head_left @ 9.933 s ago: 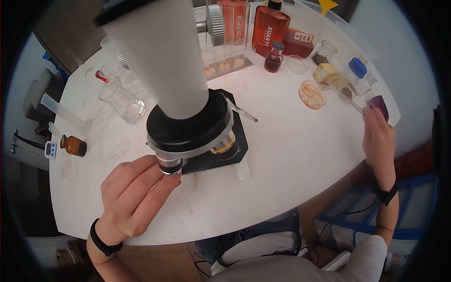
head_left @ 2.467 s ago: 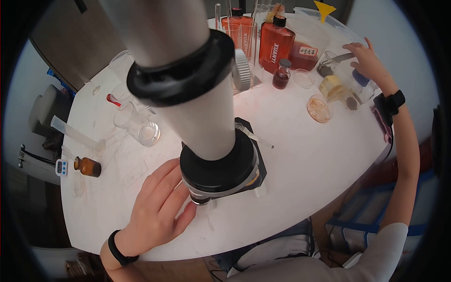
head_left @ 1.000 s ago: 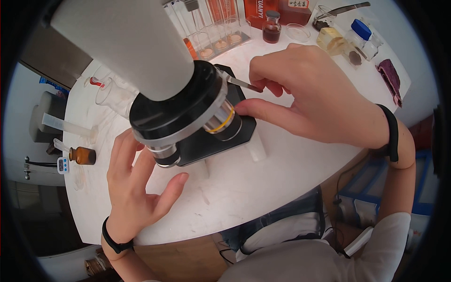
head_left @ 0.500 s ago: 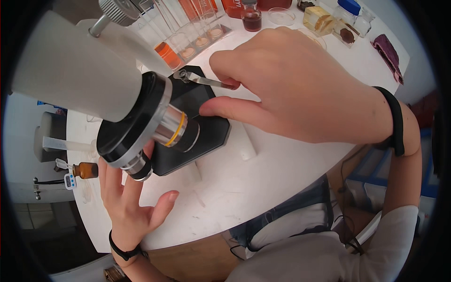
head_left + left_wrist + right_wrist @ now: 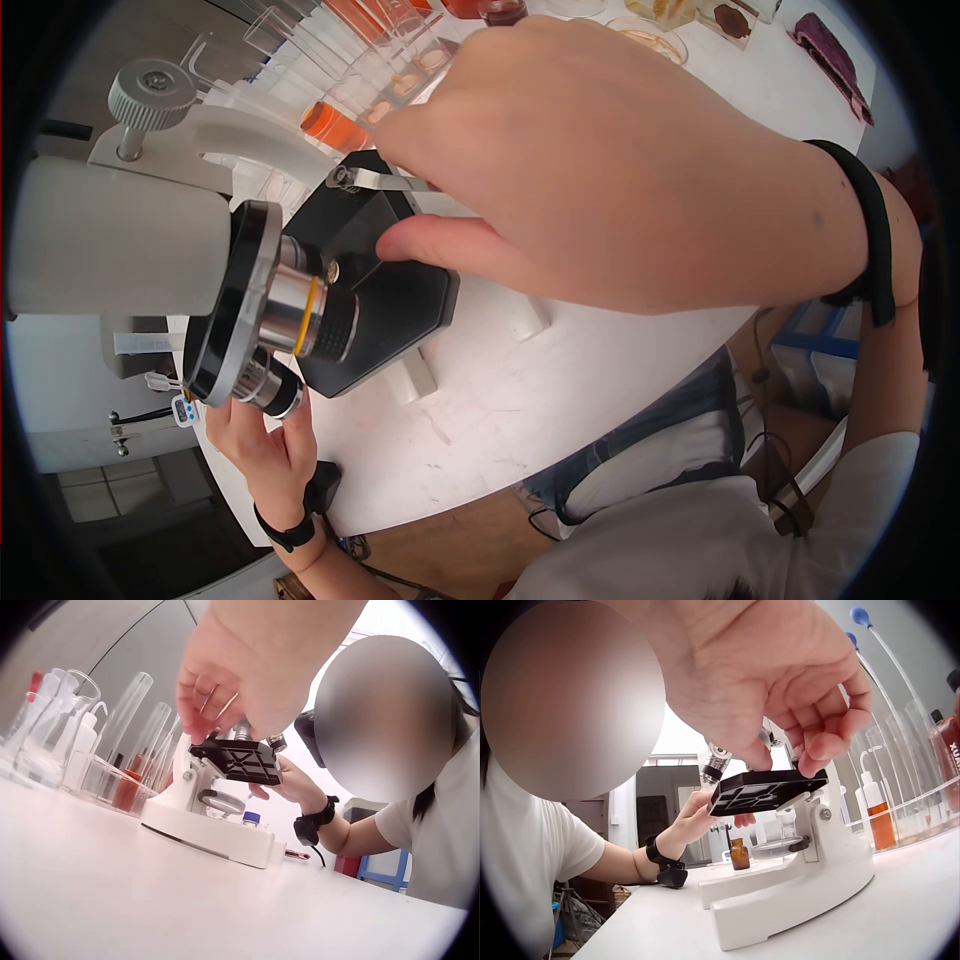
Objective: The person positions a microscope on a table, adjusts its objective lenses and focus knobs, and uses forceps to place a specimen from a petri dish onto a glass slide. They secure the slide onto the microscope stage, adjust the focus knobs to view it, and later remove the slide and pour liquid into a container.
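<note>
A white and black microscope [image 5: 810,855] stands on the table, its nosepiece turned to the left of the black stage [image 5: 400,300] in the head view. My right hand [image 5: 620,180] is over the stage's right side. Its thumb rests on the stage top, and its curled index finger hooks the free end of a metal stage clip [image 5: 375,180]. The middle and other fingers hang loosely bent in the right wrist view. My left hand [image 5: 265,450] reaches to the stage's left side behind the objectives [image 5: 310,320]. Its fingers bend down there [image 5: 225,682], with the fingertips partly hidden.
Test tubes in a clear rack [image 5: 105,780] stand behind the microscope. A petri dish [image 5: 655,42] and a folded purple cloth [image 5: 830,65] lie to the right. An amber bottle [image 5: 739,855] and a small timer [image 5: 185,410] are at the left.
The right hand put tweezers into a small beaker, then came to the stage clip. The left hand left the objective for the stage's left side. The head view has swung closer.
</note>
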Demonstrator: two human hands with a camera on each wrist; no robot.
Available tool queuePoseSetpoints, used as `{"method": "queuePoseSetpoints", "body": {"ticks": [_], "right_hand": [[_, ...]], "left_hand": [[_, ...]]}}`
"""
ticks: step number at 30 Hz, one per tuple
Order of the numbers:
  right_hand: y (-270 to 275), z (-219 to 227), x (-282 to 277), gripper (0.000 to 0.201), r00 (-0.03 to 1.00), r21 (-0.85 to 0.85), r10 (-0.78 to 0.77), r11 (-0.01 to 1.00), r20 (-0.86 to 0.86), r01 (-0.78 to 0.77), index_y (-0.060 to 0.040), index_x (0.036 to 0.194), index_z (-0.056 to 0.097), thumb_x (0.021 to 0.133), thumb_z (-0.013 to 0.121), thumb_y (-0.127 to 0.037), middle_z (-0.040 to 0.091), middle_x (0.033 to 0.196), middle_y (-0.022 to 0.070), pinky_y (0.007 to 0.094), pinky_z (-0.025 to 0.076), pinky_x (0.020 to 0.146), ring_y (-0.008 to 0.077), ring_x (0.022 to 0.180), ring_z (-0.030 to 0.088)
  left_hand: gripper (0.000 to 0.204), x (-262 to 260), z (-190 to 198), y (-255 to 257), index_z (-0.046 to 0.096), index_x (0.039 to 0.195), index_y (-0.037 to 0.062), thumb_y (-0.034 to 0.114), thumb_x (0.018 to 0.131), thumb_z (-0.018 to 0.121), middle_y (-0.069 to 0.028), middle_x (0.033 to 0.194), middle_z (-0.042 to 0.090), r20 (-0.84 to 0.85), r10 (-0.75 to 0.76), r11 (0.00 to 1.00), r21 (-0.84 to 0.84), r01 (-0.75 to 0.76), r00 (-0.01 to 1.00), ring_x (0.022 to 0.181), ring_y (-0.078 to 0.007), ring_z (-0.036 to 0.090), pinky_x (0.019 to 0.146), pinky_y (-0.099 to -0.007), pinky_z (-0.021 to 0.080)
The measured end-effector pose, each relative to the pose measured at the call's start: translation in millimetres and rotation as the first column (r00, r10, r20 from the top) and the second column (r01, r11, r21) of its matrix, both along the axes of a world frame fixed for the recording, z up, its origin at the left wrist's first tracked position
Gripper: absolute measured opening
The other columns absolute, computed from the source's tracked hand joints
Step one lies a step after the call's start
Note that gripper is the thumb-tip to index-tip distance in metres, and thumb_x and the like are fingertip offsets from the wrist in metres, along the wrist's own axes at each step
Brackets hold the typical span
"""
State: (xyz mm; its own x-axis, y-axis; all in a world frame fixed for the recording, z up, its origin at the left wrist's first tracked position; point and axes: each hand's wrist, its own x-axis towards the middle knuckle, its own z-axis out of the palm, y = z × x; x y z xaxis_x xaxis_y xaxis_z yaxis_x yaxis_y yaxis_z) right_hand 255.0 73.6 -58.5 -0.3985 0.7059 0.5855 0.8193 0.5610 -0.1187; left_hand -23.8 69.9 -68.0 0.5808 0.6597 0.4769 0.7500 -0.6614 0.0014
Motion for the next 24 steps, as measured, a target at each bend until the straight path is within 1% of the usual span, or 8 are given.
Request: {"method": "queuePoseSetpoints", "body": {"ticks": [1,3,6,7,17,19,23,24], "right_hand": [[-2,1,2,0.028,1.0,-0.004,-0.008,1.0,-0.008,0.008,-0.0052,0.075,0.055,0.075,0.065,-0.031,0.051,0.057,0.0088,0.0351,0.04,0.056,0.0265,0.059,0.052],[-2,0,-1,0.027,0.999,-0.009,-0.024,1.0,-0.028,0.024,-0.0052,0.075,0.055,0.075,0.065,-0.031,0.051,0.057,0.0089,0.0351,0.04,0.056,0.0266,0.059,0.052],[0,1,-1,0.027,0.998,-0.016,-0.043,0.999,-0.052,0.043,-0.0052,0.075,0.055,0.075,0.065,-0.031,0.051,0.057,0.0089,0.0351,0.04,0.056,0.0266,0.058,0.052],[-1,2,-2,0.027,0.997,-0.02,-0.049,0.999,-0.059,0.048,-0.0052,0.074,0.055,0.075,0.065,-0.031,0.051,0.057,0.0089,0.0351,0.04,0.056,0.0267,0.058,0.052],[-4,1,-8,0.027,0.991,-0.055,-0.104,0.993,-0.084,0.1,-0.0051,0.074,0.055,0.075,0.065,-0.03,0.051,0.056,0.0089,0.0352,0.04,0.055,0.0269,0.058,0.052],[-3,2,-12,0.027,0.99,-0.061,-0.116,0.992,-0.086,0.111,-0.005,0.074,0.054,0.075,0.065,-0.03,0.051,0.056,0.0089,0.0352,0.04,0.055,0.027,0.058,0.052],[-5,1,-12,0.027,0.988,-0.063,-0.136,0.989,-0.076,0.131,-0.005,0.074,0.054,0.075,0.065,-0.029,0.051,0.056,0.009,0.0352,0.039,0.055,0.0271,0.058,0.052],[-9,-1,-13,0.027,0.988,-0.06,-0.137,0.989,-0.071,0.132,-0.005,0.074,0.054,0.075,0.065,-0.029,0.051,0.056,0.009,0.0352,0.039,0.055,0.0271,0.058,0.052]], "left_hand": [[0.02,1,0,-1,0.06,0.089,0.0007,0.011,0.072,0.061,-0.0117,0.083,0.06,-0.008,-0.003,1.0,-0.001,0.002,1.0,0.071,-0.0292,0.056,0.063,-0.0314,0.041],[0.017,4,2,-2,0.058,0.095,-0.0031,0.01,0.085,0.051,-0.0103,0.079,0.056,0.04,-0.067,0.995,-0.066,0.069,0.997,0.065,-0.0174,0.051,0.06,-0.0275,0.038],[0.016,7,-3,0,0.057,0.093,-0.0032,0.009,0.087,0.05,-0.0066,0.077,0.053,0.157,-0.076,0.992,-0.087,0.09,0.985,0.064,-0.0127,0.048,0.059,-0.0252,0.038],[0.013,4,-8,-1,0.059,0.082,-0.0011,0.003,0.07,0.06,-0.0111,0.072,0.06,0.269,0.01,0.994,-0.108,0.019,0.963,0.06,-0.0224,0.055,0.059,-0.026,0.038],[0.011,20,-1,-8,0.059,0.08,-0.0022,0.002,0.07,0.06,-0.0098,0.071,0.059,0.257,0.028,0.995,-0.097,-0.003,0.966,0.06,-0.02,0.053,0.058,-0.0251,0.037],[0.03,16,4,-9,0.051,0.113,-0.0103,0.007,0.088,0.046,-0.0201,0.109,0.058,0.172,-0.065,0.971,-0.217,0.102,0.983,0.102,-0.0222,0.055,0.088,-0.0313,0.043],[0.024,18,2,-7,0.055,0.106,-0.0087,0.004,0.087,0.049,-0.0166,0.104,0.06,0.203,-0.106,0.964,-0.219,0.151,0.973,0.098,-0.0196,0.056,0.083,-0.0275,0.044],[0.018,18,-6,-5,0.058,0.095,-0.0047,0.0,0.077,0.057,-0.0108,0.091,0.06,0.355,-0.024,0.976,-0.195,0.099,0.935,0.084,-0.0172,0.056,0.075,-0.0263,0.043]]}}
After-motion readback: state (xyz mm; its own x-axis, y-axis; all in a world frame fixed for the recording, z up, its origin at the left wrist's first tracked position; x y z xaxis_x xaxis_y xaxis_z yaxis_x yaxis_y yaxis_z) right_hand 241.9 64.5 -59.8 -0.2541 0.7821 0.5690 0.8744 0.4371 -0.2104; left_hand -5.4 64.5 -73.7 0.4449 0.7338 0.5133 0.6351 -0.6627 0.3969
